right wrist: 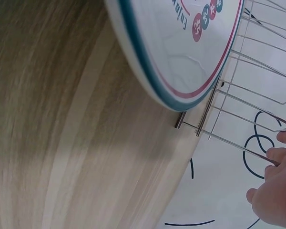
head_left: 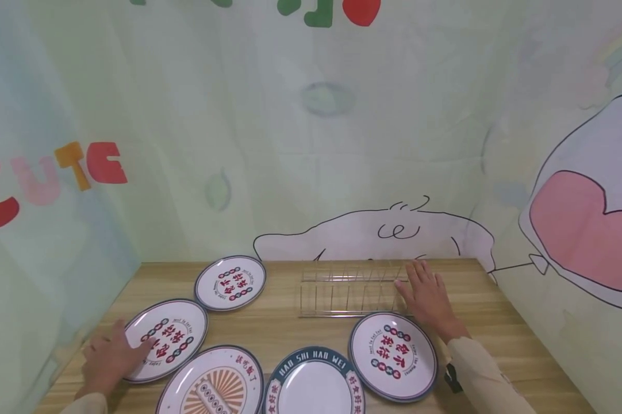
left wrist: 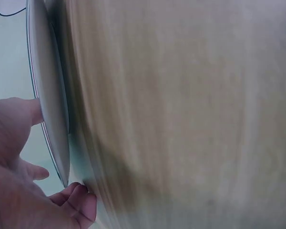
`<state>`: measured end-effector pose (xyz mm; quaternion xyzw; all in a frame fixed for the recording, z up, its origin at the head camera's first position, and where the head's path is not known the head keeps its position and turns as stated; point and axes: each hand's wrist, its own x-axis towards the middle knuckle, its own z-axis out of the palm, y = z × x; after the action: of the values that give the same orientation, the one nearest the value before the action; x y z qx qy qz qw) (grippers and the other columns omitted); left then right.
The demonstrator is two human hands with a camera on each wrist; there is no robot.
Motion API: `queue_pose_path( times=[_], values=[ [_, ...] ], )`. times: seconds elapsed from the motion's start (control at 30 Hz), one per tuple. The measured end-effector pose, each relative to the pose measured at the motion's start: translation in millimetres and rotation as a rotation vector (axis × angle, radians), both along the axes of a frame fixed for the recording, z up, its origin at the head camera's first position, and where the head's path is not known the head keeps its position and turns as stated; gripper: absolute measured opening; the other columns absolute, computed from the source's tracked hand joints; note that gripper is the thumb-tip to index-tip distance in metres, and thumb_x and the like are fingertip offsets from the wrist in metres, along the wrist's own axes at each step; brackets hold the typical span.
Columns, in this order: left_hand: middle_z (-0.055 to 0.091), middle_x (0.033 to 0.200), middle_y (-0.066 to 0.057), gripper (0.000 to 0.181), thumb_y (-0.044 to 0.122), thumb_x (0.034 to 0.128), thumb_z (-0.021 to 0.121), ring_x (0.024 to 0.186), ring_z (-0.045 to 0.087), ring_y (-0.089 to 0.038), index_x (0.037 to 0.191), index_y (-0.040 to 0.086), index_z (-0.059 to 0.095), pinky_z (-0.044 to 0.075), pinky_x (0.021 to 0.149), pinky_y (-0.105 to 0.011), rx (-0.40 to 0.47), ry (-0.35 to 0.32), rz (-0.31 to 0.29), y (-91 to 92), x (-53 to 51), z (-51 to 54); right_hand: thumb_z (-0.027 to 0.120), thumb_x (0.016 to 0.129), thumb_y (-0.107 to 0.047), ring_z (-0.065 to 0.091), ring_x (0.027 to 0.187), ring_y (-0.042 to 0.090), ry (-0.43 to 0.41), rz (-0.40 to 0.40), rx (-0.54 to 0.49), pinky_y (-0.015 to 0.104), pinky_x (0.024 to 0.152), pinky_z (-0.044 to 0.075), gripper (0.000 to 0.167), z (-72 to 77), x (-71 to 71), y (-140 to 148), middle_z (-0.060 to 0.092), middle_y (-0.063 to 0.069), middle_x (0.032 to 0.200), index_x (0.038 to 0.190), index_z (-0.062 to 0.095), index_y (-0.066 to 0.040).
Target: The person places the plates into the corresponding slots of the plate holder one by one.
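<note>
My left hand (head_left: pixel 111 356) grips the rim of a round plate with red lettering (head_left: pixel 167 339) on the left of the table. In the left wrist view, its thumb lies over the upper face of the plate (left wrist: pixel 50 95) and the curled fingers meet the lower edge. At the far side, my right hand (head_left: pixel 427 296) holds the right end of a wire dish rack (head_left: pixel 349 299). The right wrist view shows fingertips of that hand (right wrist: pixel 279 191) at the rack's end wires. No plate stands in the rack.
Other plates lie face up: a red-lettered one (head_left: pixel 230 283) at the back left, a sunburst one (head_left: pixel 249 379) in front, a green-rimmed one (head_left: pixel 316 385) beside it, and a red-lettered one (head_left: pixel 394 356) near the rack. Printed cloth (head_left: pixel 269 144) closes off the wooden table (head_left: pixel 269 328).
</note>
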<state>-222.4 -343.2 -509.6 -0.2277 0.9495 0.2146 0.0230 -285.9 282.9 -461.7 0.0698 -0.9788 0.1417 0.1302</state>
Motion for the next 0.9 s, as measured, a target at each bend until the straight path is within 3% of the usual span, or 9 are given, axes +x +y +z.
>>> queue_pose_path(
  times=[0.17,0.4,0.53,0.73,0.9],
  values=[
    [0.023,0.132,-0.052,0.104,0.039,0.0872,0.068,0.122,0.028,-0.068,0.151,-0.014,0.005,0.04,0.094,-0.074,0.04,-0.007,0.002,2.1,-2.9,4.5,0.036,0.106,-0.045,0.014,0.152,0.046,0.01,-0.003,0.001,0.064,0.122,0.011,0.069,-1.7,0.4,0.1,0.02,0.027,0.163,0.153,0.028,0.005],
    [0.026,0.142,-0.048,0.121,0.062,0.08,0.071,0.121,0.037,-0.066,0.149,-0.017,0.01,0.04,0.094,-0.073,0.097,-0.044,-0.052,-25.2,-14.5,-11.3,0.033,0.106,-0.047,0.014,0.152,0.045,-0.008,0.007,0.004,0.063,0.122,0.011,0.07,-3.0,0.4,0.5,0.018,0.027,0.163,0.154,0.028,0.005],
    [0.027,0.143,-0.046,0.125,0.068,0.0767,0.071,0.12,0.041,-0.063,0.148,-0.017,0.013,0.04,0.097,-0.07,0.134,-0.073,-0.08,-34.6,-16.9,-13.5,0.033,0.106,-0.048,0.014,0.153,0.045,-0.006,0.012,0.011,0.063,0.123,0.01,0.071,-3.5,-0.9,0.0,0.018,0.026,0.164,0.154,0.028,0.005],
    [0.022,0.143,-0.047,0.116,0.047,0.0822,0.076,0.125,0.035,-0.063,0.147,-0.02,0.007,0.031,0.108,-0.069,0.233,-0.076,-0.083,-31.5,-17.4,-2.6,0.034,0.106,-0.049,0.012,0.153,0.044,-0.019,0.016,0.008,0.062,0.123,0.007,0.072,-1.8,-1.9,-0.2,0.019,0.026,0.164,0.155,0.026,0.004],
    [0.017,0.144,-0.047,0.109,0.033,0.0854,0.075,0.13,0.028,-0.063,0.148,-0.019,0.003,0.028,0.112,-0.067,0.246,-0.051,-0.087,-24.9,-19.5,7.7,0.034,0.106,-0.049,0.012,0.153,0.044,-0.045,0.013,0.015,0.062,0.123,0.008,0.072,-2.1,0.1,1.9,0.018,0.025,0.164,0.155,0.024,0.003]
  ],
)
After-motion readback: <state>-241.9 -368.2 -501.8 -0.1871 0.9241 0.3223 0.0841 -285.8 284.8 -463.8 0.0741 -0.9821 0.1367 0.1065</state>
